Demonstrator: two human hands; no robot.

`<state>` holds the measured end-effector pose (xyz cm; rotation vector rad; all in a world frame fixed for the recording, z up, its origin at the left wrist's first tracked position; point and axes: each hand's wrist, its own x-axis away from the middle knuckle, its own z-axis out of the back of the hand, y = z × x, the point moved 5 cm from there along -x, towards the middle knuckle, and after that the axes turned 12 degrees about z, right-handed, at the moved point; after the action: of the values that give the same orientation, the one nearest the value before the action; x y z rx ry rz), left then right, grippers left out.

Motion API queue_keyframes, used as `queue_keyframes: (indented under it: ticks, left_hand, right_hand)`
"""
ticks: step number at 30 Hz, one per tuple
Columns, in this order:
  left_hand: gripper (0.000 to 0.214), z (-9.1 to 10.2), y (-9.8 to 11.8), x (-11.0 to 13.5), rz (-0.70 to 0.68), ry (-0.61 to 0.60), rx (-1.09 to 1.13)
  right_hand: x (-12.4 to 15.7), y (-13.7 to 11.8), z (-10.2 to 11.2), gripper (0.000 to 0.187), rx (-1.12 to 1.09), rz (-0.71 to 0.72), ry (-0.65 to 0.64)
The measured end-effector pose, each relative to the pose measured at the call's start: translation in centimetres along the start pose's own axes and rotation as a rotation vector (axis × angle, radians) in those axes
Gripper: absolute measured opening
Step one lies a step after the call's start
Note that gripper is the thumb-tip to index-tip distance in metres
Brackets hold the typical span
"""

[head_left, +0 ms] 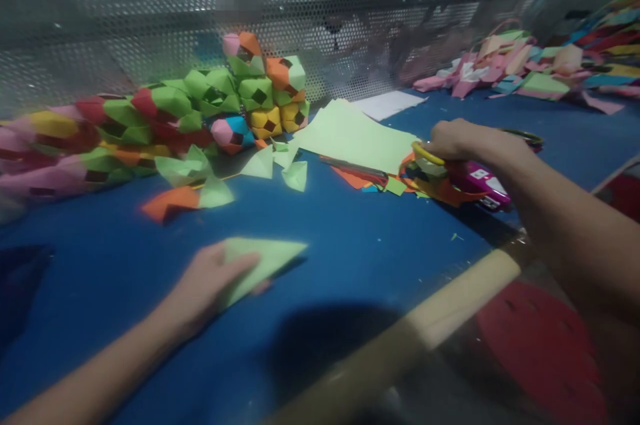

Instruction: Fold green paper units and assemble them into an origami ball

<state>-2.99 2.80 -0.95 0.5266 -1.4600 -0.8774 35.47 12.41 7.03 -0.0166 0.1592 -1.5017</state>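
Note:
My left hand (pixel 213 275) holds a folded light green paper triangle (pixel 260 255) just over the blue table, thumb on top and fingertips beneath. Over at the right, my right hand (pixel 450 138) reaches down with its fingers curled, touching a yellow ring-shaped piece (pixel 429 154). What those fingers grip is hidden behind the hand. Below it lie a purple object with a white label (pixel 483 185) and some orange strips (pixel 440 191). Left of this hand is a fanned stack of light green paper sheets (pixel 355 135). Several folded green pieces (pixel 295 175) and an orange one (pixel 170 203) lie loose.
Colourful folded paper blocks (pixel 210 95) are piled along a perforated metal panel (pixel 320 25) at the back. More coloured paper shapes (pixel 505 61) are heaped at the far right. A pale edge strip (pixel 470 291) borders the table, with a red seat (pixel 540 345) beyond.

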Motion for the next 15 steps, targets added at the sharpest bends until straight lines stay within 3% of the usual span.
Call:
queue_keyframes:
  ticks: [1, 2, 6, 11, 13, 15]
  left_hand:
    - [0.033, 0.1, 0.0, 0.0, 0.005, 0.006, 0.000]
    - [0.033, 0.1, 0.0, 0.0, 0.009, 0.006, 0.000]
    - [0.032, 0.0, -0.1, 0.1, 0.001, -0.021, -0.011]
    - [0.033, -0.4, 0.2, 0.3, -0.016, -0.044, 0.002]
    - [0.034, -0.5, 0.2, 0.3, -0.017, -0.053, -0.018]
    - [0.034, -0.6, 0.2, 0.2, -0.030, -0.065, -0.029]
  right_hand:
    - [0.2, -0.4, -0.6, 0.059, 0.077, -0.022, -0.153]
    - [0.6, -0.9, -1.0, 0.056, 0.100, -0.027, -0.210]
    - [2.1, -2.6, -2.1, 0.048, 0.109, 0.010, -0.245]
    - [2.4, -1.5, -2.2, 0.044, 0.060, 0.010, -0.408]
    - [1.9, -1.7, -1.0, 0.041, 0.128, 0.031, -0.307]
    - [1.8, -3.3, 0.4, 0.036, 0.146, 0.051, -0.077]
